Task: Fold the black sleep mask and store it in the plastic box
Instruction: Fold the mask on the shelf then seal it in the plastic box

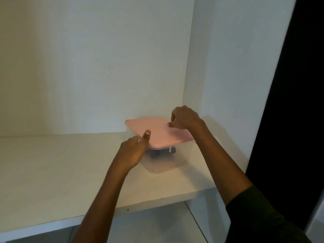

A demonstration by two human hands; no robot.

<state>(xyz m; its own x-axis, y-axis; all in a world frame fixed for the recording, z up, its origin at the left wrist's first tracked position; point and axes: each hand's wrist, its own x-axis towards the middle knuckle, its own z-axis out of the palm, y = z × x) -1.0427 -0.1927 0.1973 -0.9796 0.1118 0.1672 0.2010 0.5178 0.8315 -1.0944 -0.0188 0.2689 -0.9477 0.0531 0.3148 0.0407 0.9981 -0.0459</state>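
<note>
A clear plastic box [164,159] sits on a white shelf [52,169], close to the right-hand corner where the back wall [96,58] meets the side panel [228,67]. A pink lid [157,131] lies on top of the box, slightly tilted so that its near edge looks lower than the far one. Through the clear wall a dark folded shape shows inside, the black sleep mask [161,152], resting near the bottom of the box.

The left hand [133,151] is at the near left edge of the lid, its thumb pressed on the pink top and the other fingers curled loosely at the box's side; its grip is on the lid's rim. The right hand [184,119] is at the far right edge of the lid, fingers bent down onto the rim, also gripping the lid. A dark sleeve [263,216] covers the right upper arm, while both forearms are bare. The picture is slightly blurred around the hands.
</note>
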